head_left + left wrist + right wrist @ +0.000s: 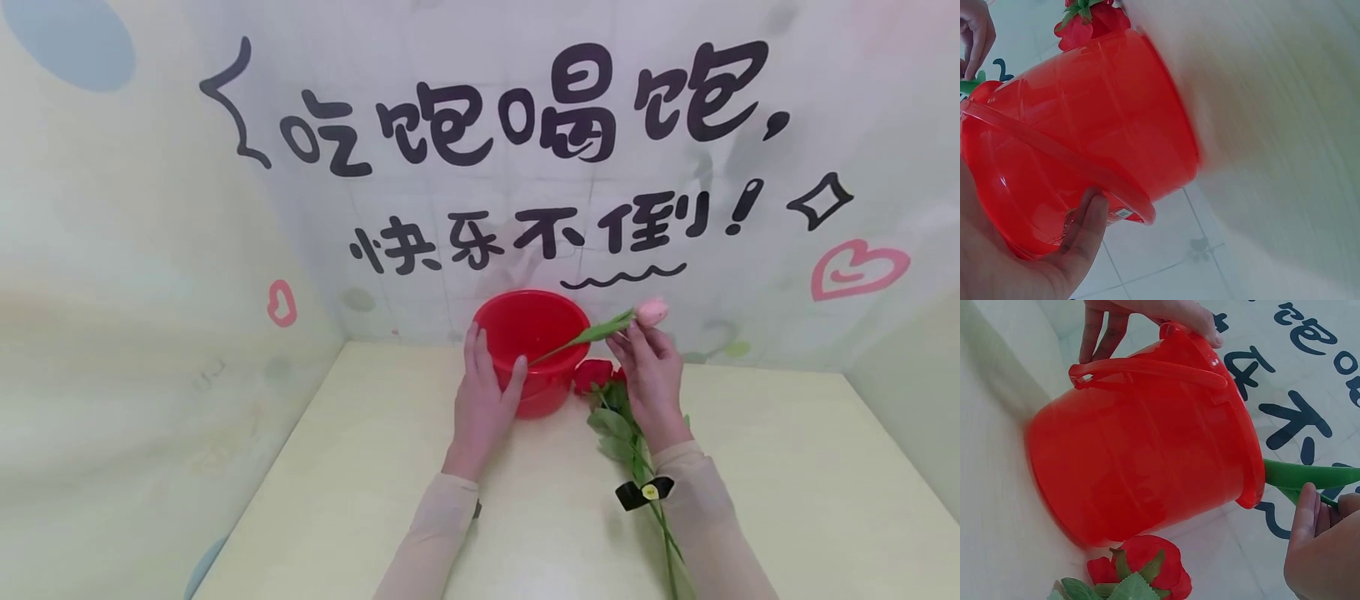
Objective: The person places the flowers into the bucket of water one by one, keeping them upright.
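A red plastic bucket (543, 396) with a red carry handle (1147, 370) stands upright on the table near the back wall. My left hand (483, 404) holds it on its left side, thumb at the near rim and fingers around the side. Over the bucket's right rim lies a pink tulip (652, 312), slanting, its stem end inside the bucket. My right hand (654, 375) pinches that tulip just below its bloom. Red roses (593, 376) lie on the table against the bucket's right side, partly hidden under my right hand and forearm.
Leaves (611, 425) and long stems (666, 542) of the roses stretch toward the table's front. A black device (633, 496) sits at my right cuff. Behind the pale table (360, 450) is a wall (420, 317) covered with lettering, and side walls close in left and right.
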The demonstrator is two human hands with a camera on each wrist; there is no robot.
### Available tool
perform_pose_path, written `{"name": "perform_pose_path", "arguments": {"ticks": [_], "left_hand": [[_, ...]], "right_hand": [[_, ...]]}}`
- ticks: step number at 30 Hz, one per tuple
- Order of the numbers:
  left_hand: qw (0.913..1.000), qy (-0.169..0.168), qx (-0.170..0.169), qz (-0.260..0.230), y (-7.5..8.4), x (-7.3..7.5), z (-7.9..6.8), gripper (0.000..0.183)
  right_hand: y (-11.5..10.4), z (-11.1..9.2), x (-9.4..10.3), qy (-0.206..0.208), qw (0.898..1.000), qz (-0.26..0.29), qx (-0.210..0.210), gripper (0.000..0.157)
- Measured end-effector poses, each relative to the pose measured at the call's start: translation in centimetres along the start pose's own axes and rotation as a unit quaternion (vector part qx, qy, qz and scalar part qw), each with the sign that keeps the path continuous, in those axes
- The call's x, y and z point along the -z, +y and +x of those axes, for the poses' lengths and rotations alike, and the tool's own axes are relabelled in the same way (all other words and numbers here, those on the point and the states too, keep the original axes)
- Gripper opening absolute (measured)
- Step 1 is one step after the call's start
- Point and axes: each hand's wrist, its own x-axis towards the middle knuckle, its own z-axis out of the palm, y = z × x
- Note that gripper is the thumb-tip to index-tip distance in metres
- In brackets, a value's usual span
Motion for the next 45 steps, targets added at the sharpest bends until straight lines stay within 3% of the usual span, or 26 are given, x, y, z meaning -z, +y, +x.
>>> {"name": "perform_pose_path", "arguments": {"ticks": [11, 18, 30, 45], "left_hand": [[1.0, -0.001, -0.002, 0.004, 0.3, 0.2, 0.4, 0.105], [1.0, 0.0, -0.006, 0.003, 0.3, 0.2, 0.4, 0.104], [0.9999, 0.0, -0.01, 0.005, 0.3, -0.1, 0.4, 0.103], [0.9999, -0.005, 0.008, 0.007, 0.3, 0.1, 0.1, 0.106]], "right_hand": [[0.7, 0.2, -0.5, -0.028, 0.998, -0.039, -0.043, 0.045], [1.2, 0.0, -0.6, -0.039, 0.995, -0.075, -0.047, 0.047], [2.1, -0.1, -0.4, -0.038, 0.996, -0.056, -0.051, 0.04], [2.4, 0.0, -0.5, -0.03, 0.996, -0.063, -0.057, 0.045]]}}
